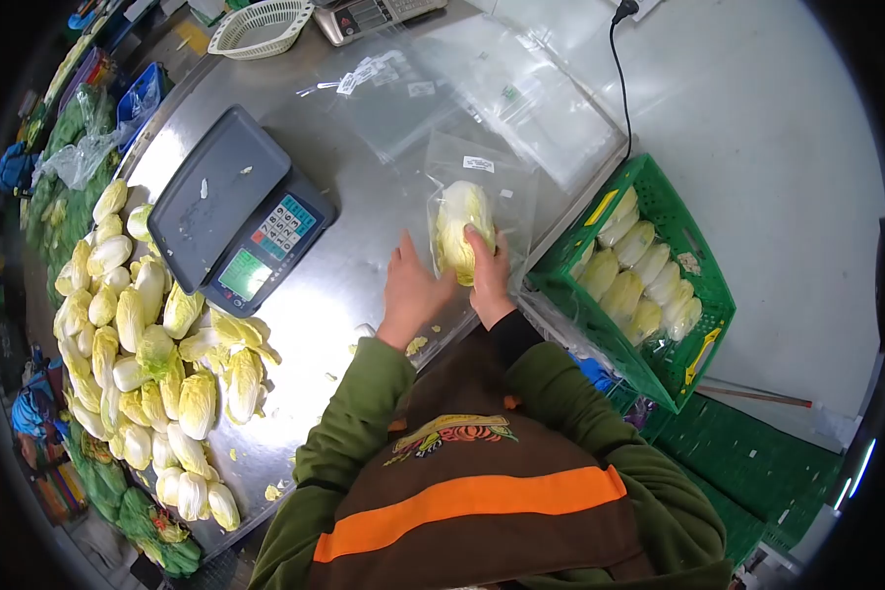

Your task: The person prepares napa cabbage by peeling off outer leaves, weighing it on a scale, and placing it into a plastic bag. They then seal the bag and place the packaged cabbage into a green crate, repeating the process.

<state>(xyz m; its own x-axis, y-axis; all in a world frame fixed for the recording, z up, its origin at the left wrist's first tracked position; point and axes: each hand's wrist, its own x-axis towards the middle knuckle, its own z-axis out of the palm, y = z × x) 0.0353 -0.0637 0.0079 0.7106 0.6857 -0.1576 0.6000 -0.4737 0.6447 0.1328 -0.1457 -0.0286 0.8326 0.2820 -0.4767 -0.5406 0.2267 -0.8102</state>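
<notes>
- Cabbage (461, 221) in clear bag (514, 187): we find it extending beyond the grip.
- Right hand (490, 275): thumb and fingers pinching its near side.
- Left hand (413, 295): fingers spread, just beside it.

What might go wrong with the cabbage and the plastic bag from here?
The thin clear bag could crease or tear, as the cabbage nearly spans its width in places. The cabbage might roll or slip on the smooth metal table, since only the right hand seems to grip it; the left hand is open beside it. Leaf scraps near the table's edge could stick to the bag.
</notes>
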